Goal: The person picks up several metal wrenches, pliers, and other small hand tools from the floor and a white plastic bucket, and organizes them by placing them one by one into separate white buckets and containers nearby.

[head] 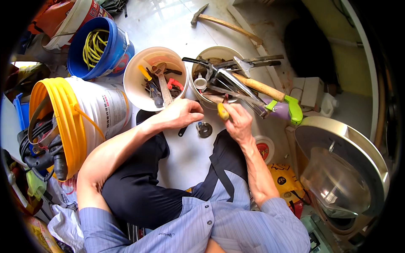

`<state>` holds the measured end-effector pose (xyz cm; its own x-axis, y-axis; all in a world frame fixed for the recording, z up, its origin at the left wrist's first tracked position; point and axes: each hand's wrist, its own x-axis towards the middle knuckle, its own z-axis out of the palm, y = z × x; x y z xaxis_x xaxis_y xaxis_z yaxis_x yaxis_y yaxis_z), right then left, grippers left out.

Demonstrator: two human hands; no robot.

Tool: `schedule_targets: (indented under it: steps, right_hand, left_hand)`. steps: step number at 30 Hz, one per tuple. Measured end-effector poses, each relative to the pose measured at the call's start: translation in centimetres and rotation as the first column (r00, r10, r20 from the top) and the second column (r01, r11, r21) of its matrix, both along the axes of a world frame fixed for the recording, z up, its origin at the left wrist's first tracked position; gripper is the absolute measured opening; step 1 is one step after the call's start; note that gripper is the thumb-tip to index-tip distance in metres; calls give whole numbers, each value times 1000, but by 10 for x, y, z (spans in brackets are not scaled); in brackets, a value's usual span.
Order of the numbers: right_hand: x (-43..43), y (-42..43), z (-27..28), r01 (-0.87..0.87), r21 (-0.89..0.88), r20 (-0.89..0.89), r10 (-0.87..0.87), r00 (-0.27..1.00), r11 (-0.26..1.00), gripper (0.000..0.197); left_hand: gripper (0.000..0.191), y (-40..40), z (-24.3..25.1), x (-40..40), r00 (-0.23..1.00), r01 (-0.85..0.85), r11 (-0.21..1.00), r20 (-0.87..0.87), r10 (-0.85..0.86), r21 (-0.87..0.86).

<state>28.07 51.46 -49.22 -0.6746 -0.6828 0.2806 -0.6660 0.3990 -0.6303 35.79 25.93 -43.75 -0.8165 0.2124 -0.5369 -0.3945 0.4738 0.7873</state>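
My right hand (pixel 239 123) grips a yellow-handled tool (pixel 223 112) in front of the right-hand tool bucket (pixel 218 50). A short dark end points away from me. My left hand (pixel 185 112) hovers at the near rim of the middle bucket (pixel 134 82), fingers curled down. Whatever may lie under those fingers is hidden. Inside the middle bucket are an adjustable wrench (pixel 163 82), a yellow-and-black screwdriver (pixel 145 73) and a red tool part (pixel 175 84). On the floor below my hands lies a small dark round part (pixel 204 130).
A caulking gun (pixel 229 79), a wooden handle (pixel 259 86) and a green-handled saw (pixel 294 109) jut over the right bucket's rim. Beyond lies a hammer (pixel 227 25). On the left stand a blue bucket with yellow cable (pixel 95 47) and a tipped white-and-yellow bucket (pixel 101 107) holding power tools.
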Motion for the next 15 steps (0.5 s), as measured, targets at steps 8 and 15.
schedule_targets:
  steps: [8,15]
  right_hand:
    - [11,6,8,29,-14,26,-28,999,999,46]
    - [15,2,65,171,-56,-94,-176,980,984,33]
  left_hand:
    - [56,32,-22,13,783,-385,780,622,-6,493]
    - [34,29,-3,-11,969,-103,979,241,59,175]
